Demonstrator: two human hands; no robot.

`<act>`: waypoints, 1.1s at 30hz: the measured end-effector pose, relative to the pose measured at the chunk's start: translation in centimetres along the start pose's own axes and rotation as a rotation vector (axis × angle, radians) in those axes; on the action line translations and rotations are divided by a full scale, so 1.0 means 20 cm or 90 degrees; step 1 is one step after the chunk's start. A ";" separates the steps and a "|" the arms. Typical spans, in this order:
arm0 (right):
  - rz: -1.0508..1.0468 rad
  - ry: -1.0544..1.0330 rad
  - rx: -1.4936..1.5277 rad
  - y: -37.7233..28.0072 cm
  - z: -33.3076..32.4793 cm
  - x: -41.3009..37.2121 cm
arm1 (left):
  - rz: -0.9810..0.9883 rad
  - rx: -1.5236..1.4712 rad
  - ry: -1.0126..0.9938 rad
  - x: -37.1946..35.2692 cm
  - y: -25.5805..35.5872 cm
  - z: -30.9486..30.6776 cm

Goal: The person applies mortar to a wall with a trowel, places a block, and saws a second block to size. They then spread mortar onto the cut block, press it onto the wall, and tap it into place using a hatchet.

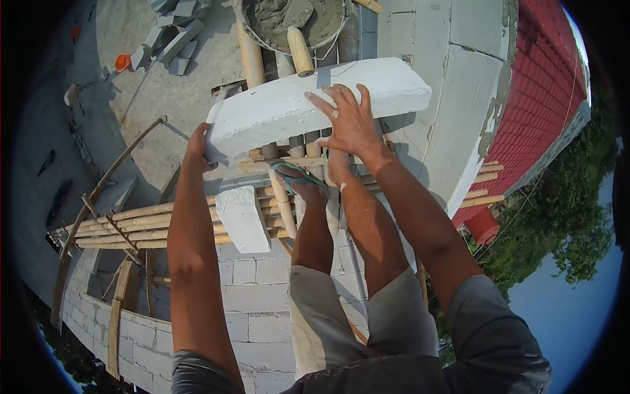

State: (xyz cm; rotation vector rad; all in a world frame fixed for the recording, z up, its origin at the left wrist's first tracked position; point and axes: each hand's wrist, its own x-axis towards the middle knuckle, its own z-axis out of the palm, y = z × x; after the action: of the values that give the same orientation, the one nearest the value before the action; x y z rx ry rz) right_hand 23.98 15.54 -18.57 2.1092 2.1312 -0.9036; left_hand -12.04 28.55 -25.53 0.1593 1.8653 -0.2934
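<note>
A long white lightweight concrete block [262, 111] lies slantwise in front of me, with a grey mark on its upper face. My left hand [200, 146] is closed round its left end; most of the fingers are hidden behind it. My right hand [351, 121], wearing a ring, has its fingers spread over the upper face and its thumb at the near edge. Just beyond the block, a trowel with a wooden handle [300, 52] rests in a bucket [346, 26] of wet grey mortar [262, 16].
My sandalled feet stand on bamboo poles [144, 220]. A smaller white block [243, 217] lies on them at left. A block wall [420, 85] runs along the right, beside a red tiled roof [545, 85]. Broken block pieces [177, 46] and an orange object [123, 62] lie below.
</note>
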 end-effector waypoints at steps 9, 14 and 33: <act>-0.050 0.094 -0.216 -0.01 0.05 0.28 | 0.182 -0.454 0.038 -0.13 -0.08 0.22; -0.034 0.037 -0.160 -0.02 0.10 0.24 | 0.175 -0.666 -0.026 0.06 -0.10 0.33; 0.252 -0.035 0.182 -0.32 -0.92 -1.08 | 0.402 -0.396 0.076 -1.17 -0.56 0.31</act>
State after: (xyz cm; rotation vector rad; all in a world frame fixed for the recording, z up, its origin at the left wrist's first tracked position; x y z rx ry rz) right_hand 27.16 3.64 7.75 2.4727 1.5454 -1.2487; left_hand -2.08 16.90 -3.78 0.3265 1.8344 0.7359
